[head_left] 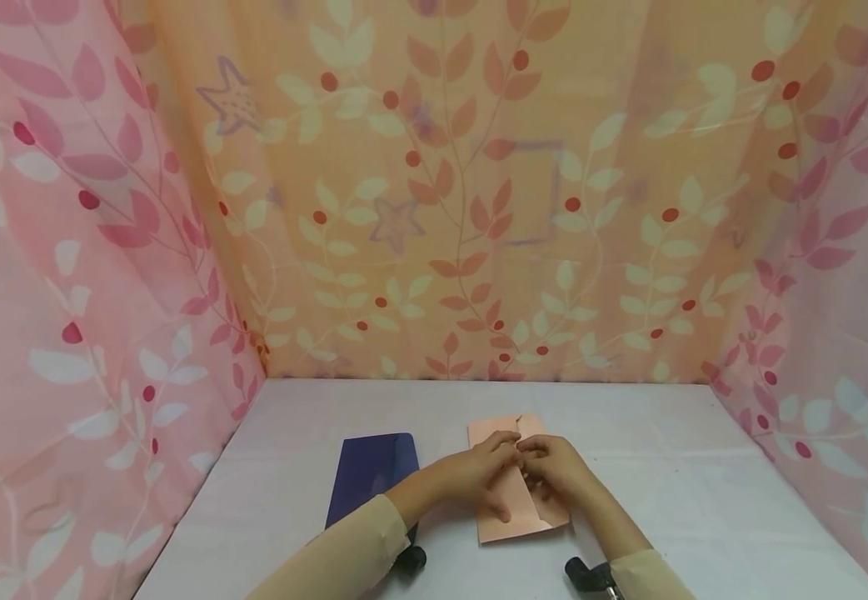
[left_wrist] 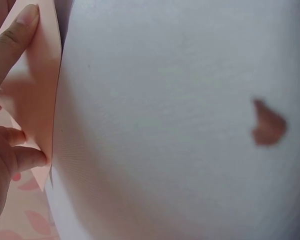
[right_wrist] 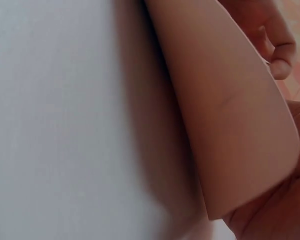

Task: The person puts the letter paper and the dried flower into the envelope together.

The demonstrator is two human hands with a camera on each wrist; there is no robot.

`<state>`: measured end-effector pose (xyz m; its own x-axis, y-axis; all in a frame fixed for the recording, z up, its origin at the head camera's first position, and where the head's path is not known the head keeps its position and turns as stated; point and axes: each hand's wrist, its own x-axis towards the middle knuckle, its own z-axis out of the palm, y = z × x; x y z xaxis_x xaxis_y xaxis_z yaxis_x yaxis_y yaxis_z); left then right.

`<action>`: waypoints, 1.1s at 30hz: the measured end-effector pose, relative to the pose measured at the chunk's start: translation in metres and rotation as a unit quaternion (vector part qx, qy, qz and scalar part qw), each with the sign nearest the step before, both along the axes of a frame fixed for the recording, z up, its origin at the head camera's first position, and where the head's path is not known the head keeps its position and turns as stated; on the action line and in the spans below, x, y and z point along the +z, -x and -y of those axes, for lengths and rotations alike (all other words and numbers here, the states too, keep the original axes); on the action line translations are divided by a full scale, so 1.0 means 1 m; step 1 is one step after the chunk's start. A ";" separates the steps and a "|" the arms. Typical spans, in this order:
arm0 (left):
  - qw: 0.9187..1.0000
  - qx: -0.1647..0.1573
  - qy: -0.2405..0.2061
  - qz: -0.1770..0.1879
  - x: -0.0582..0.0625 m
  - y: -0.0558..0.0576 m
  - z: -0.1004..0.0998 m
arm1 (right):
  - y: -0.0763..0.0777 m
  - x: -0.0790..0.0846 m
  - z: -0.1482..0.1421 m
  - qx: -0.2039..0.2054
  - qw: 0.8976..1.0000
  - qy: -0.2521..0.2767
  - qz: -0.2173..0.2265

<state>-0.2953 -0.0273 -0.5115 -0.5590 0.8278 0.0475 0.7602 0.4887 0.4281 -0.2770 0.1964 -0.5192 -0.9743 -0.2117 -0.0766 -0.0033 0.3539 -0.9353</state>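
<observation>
A peach envelope (head_left: 505, 500) lies on the white table, its long flap (right_wrist: 230, 100) on the right side raised off the tabletop. My left hand (head_left: 482, 475) rests across it with fingers spread. In the left wrist view the left thumb (left_wrist: 27, 15) lies straight on the paper, near one long edge. My right hand (head_left: 557, 471), fingers curled, holds the flap at its middle, where both hands' fingertips come close together. The flap hides part of the fingers in the right wrist view. To the left lies a dark blue envelope (head_left: 370, 467), partly behind the left forearm.
The white table (head_left: 651, 467) is bordered by patterned curtains (head_left: 434, 250) at the back and both sides. Black wrist devices (head_left: 587, 575) show beneath the forearms. A blurred reddish-brown spot (left_wrist: 270, 122) appears over the white surface in the left wrist view.
</observation>
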 end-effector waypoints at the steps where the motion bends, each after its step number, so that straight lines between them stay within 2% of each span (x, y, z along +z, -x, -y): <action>1: 1.000 -0.001 0.000 0.001 0.000 0.000 0.000 | -0.001 0.001 -0.002 0.002 1.000 -0.003 -0.002; 5: 1.000 -0.007 0.004 0.004 0.003 0.001 -0.001 | -0.005 0.004 -0.011 0.004 1.000 -0.020 -0.009; 10: 0.999 -0.013 0.031 -0.006 0.008 0.002 -0.004 | -0.011 0.008 -0.021 -0.004 0.999 -0.045 -0.020; 23: 0.995 -0.033 0.088 -0.017 0.013 0.007 -0.010 | -0.020 0.011 -0.042 -0.019 0.993 -0.103 -0.052; 26: 0.994 -0.038 0.102 -0.021 0.014 0.007 -0.011 | -0.022 0.012 -0.044 -0.029 0.989 -0.134 -0.062; 30: 0.992 -0.037 0.120 -0.031 0.014 0.007 -0.011 | -0.024 0.014 -0.044 -0.045 0.978 -0.181 -0.093; 33: 0.990 -0.030 0.132 -0.024 0.014 0.005 -0.010 | -0.024 0.014 -0.046 -0.044 0.969 -0.210 -0.121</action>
